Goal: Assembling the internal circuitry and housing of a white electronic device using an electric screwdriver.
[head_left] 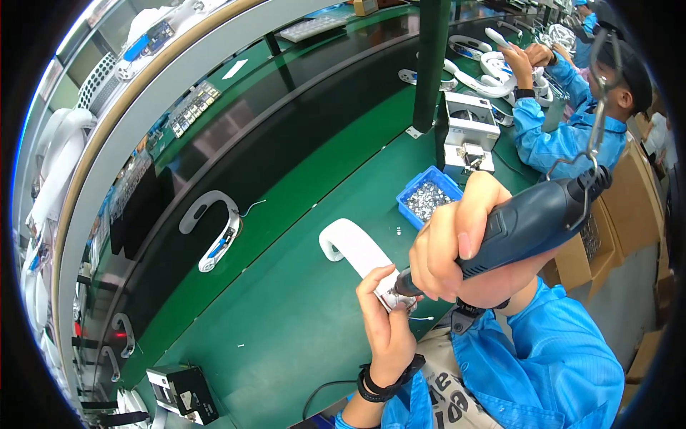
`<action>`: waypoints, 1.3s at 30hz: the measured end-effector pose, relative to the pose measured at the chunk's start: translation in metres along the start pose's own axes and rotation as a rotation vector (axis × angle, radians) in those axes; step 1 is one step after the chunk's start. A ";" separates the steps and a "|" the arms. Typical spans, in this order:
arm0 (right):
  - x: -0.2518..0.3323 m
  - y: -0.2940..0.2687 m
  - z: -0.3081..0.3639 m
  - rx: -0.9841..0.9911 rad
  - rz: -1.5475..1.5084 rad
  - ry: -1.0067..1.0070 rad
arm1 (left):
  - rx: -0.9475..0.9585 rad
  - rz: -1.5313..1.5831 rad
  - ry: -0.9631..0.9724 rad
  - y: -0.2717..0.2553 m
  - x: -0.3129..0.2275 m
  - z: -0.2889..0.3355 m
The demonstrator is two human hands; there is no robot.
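My right hand [457, 243] is wrapped round a dark electric screwdriver [536, 225], which hangs from a metal hook and spring. Its tip end points down at the lower end of a white curved plastic housing [357, 247]. My left hand [386, 322] grips that same end between thumb and fingers, holding the part on the green bench. A short white wire with a connector [421, 318] sticks out beside it. Whether the bit touches a screw is hidden by the tool's nose and my fingers. Past my right hand stands a blue tray [411, 202] of small metal screws.
Behind the tray is a screw-feeder box [468, 129] next to a dark green post [431, 64]. Another curved white part [214, 232] with wires lies on the bench's far side. A black box [182, 393] stands lower left. A co-worker [564, 121] in blue works at upper right.
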State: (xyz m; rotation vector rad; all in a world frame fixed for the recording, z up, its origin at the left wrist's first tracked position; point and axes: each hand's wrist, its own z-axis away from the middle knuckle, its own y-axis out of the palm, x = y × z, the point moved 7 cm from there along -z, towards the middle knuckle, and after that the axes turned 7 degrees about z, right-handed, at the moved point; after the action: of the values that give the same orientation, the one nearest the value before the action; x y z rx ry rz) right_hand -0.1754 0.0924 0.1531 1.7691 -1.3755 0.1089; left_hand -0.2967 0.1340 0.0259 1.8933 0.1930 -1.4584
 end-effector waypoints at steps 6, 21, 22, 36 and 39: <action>-0.007 0.024 -0.011 0.209 0.383 0.365 | -0.037 -0.276 0.147 -0.006 0.000 0.004; -0.009 0.012 -0.005 -0.098 0.304 0.255 | 0.004 -0.009 -0.031 -0.005 0.001 0.005; 0.007 0.008 -0.008 -0.049 0.349 0.133 | 0.053 0.097 -0.101 -0.003 0.004 0.006; 0.055 -0.121 0.078 -0.443 1.441 0.208 | 0.041 0.110 -0.041 -0.016 -0.006 0.010; 0.058 -0.102 0.099 -0.558 1.619 0.109 | 0.067 0.192 -0.038 -0.015 -0.005 0.010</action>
State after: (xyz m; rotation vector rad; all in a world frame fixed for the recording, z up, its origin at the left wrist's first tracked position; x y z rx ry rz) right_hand -0.1104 -0.0154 0.0659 -0.0951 -2.1180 0.5844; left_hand -0.3136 0.1402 0.0228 1.8798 -0.0552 -1.3840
